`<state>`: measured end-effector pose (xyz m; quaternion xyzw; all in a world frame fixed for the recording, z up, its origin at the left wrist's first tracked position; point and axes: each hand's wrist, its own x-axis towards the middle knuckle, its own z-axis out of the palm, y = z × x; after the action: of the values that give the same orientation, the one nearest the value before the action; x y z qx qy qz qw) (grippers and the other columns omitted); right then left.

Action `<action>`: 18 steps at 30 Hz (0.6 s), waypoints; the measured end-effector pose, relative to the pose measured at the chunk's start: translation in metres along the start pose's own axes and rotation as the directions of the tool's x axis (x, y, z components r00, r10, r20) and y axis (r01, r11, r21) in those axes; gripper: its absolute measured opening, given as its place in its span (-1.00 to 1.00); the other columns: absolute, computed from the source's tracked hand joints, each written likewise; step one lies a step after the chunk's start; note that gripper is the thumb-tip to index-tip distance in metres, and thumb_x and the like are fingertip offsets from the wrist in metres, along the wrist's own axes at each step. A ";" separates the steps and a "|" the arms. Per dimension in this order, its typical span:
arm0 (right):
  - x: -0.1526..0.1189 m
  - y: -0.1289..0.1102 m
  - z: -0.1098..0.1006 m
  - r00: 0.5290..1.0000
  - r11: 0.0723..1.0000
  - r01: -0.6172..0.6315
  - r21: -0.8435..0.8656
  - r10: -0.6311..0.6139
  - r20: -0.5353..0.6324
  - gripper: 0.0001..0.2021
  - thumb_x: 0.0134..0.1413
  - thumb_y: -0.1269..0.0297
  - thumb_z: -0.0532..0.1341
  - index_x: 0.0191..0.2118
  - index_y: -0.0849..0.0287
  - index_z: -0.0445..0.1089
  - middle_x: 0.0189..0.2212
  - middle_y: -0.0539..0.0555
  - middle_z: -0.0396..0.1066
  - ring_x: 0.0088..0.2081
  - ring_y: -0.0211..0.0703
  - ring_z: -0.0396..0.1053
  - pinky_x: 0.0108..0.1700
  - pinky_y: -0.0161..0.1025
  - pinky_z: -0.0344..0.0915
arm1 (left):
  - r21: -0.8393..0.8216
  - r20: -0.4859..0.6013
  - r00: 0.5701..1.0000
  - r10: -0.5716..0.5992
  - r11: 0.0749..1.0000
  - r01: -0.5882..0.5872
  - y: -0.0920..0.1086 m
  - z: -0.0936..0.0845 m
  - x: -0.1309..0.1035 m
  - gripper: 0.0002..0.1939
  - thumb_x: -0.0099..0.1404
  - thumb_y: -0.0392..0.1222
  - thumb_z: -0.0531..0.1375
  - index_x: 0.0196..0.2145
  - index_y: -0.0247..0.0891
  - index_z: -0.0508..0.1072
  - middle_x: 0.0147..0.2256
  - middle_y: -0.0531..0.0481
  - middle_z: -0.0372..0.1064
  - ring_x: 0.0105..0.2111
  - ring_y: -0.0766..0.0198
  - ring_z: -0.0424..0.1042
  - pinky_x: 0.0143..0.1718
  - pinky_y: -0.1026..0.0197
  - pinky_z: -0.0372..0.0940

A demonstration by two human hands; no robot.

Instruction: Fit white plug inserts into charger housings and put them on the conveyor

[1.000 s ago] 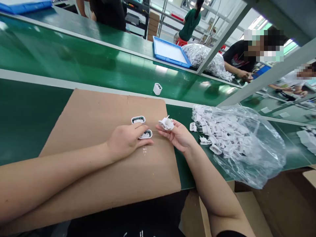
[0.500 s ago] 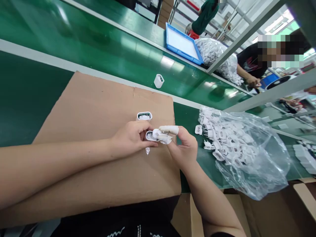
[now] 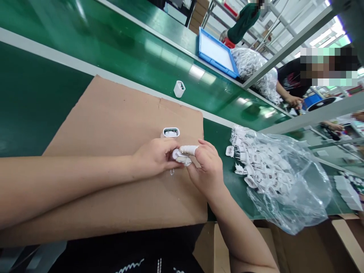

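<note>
My left hand [image 3: 153, 157] is closed around a small white charger housing over the cardboard sheet [image 3: 127, 113]; the fingers hide most of the housing. Against its top, my right hand [image 3: 207, 167] pinches a white plug cap [image 3: 175, 154], with white coverings on the thumb and forefinger. Just beyond the left fingers stands another white charger housing [image 3: 171, 132], its open end up and a green edge showing inside. A small clear piece [image 3: 172, 172] shows below the left fingers; I cannot make out what it is.
A clear plastic bag [image 3: 309, 189] with many white plug caps [image 3: 264, 163] lies to the right. One white housing [image 3: 179, 89] stands on the green conveyor [image 3: 127, 64]. Behind it are a blue tray [image 3: 218, 57] and a metal post [image 3: 290, 49]. A co-worker [image 3: 292, 76] sits across.
My right hand has moved slightly left, bringing the plug cap over the housing's opening, which showed before and is now covered. The view has shifted a little.
</note>
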<state>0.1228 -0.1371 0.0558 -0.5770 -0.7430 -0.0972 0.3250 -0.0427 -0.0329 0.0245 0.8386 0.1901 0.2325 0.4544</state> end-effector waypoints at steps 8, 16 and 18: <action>-0.001 0.008 0.005 0.976 0.927 -0.214 0.306 0.195 0.093 -0.92 0.10 0.37 0.27 -0.26 0.06 0.47 -0.34 -0.10 0.60 -0.32 -0.22 0.56 0.31 0.02 0.31 | 0.262 -0.039 0.988 0.146 0.956 -0.131 -0.005 0.004 -0.009 -0.65 0.45 0.10 0.15 -0.23 -0.27 0.46 -0.33 -0.01 0.41 -0.38 0.24 0.38 -0.37 0.22 0.22; -0.007 0.037 -0.027 0.865 0.770 -0.494 0.404 0.480 0.143 -0.62 0.09 0.16 0.33 0.04 0.06 0.42 -0.03 0.08 0.57 -0.11 -0.09 0.55 0.03 -0.07 0.45 | 0.249 -0.067 0.988 0.142 0.961 -0.122 0.022 -0.013 -0.019 -0.76 0.40 0.05 0.22 -0.16 -0.16 0.53 -0.28 0.03 0.54 -0.37 0.26 0.46 -0.36 0.23 0.31; -0.011 0.059 -0.051 0.770 0.765 -0.638 0.087 0.635 0.062 -0.71 0.07 0.21 0.33 -0.06 0.10 0.46 -0.09 0.12 0.56 -0.16 -0.03 0.52 -0.03 -0.04 0.42 | 0.260 -0.152 0.963 0.224 0.949 -0.179 0.036 -0.031 -0.018 -0.74 0.38 0.04 0.25 -0.09 -0.14 0.54 -0.21 0.02 0.56 -0.33 0.27 0.48 -0.34 0.25 0.33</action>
<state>0.1976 -0.1532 0.0746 -0.7785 -0.5120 0.0656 0.3571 -0.0706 -0.0404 0.0661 0.8787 0.1706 0.3275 0.3026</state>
